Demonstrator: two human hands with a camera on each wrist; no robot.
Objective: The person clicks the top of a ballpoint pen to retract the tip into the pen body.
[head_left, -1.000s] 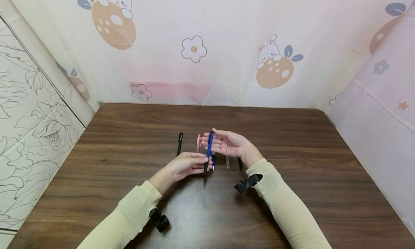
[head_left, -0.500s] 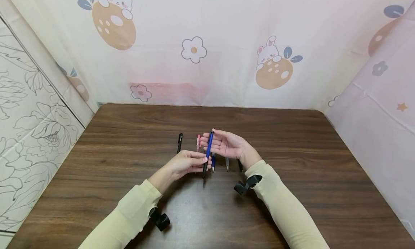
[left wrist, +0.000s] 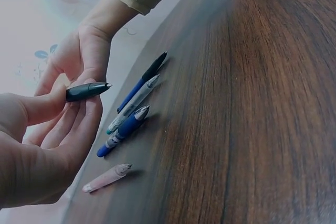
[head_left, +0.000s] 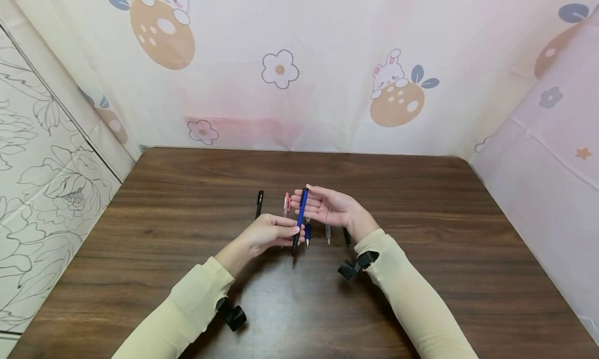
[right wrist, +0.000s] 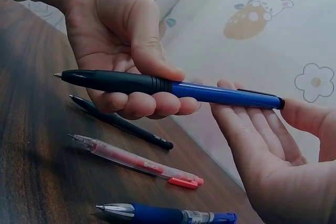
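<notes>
My left hand (head_left: 264,236) holds a ballpoint pen (head_left: 301,208) above the table, thumb on top and fingers beneath. The pen has a blue barrel, a black ribbed grip and a black clip; its metal tip shows in the right wrist view. Palm up, my right hand (head_left: 334,208) is at the pen's far end. There its thumb (right wrist: 307,116) touches the black end, and its fairly straight fingers lie under or just behind the barrel. In the left wrist view only the dark front (left wrist: 83,92) of the pen shows; the blue part is hidden.
Several pens lie on the brown wooden table (head_left: 187,193) below the hands: a black pen (head_left: 259,203), a clear pen with red parts (right wrist: 142,163), a blue pen (left wrist: 126,130), a clear pen (left wrist: 134,103), and a blue-and-black pen (left wrist: 143,81). Patterned cloth (head_left: 327,115) hangs behind.
Both hands and the pen stay nearly in place. The left hand has shifted slightly up, away from the person. The whole head view has moved slightly.
</notes>
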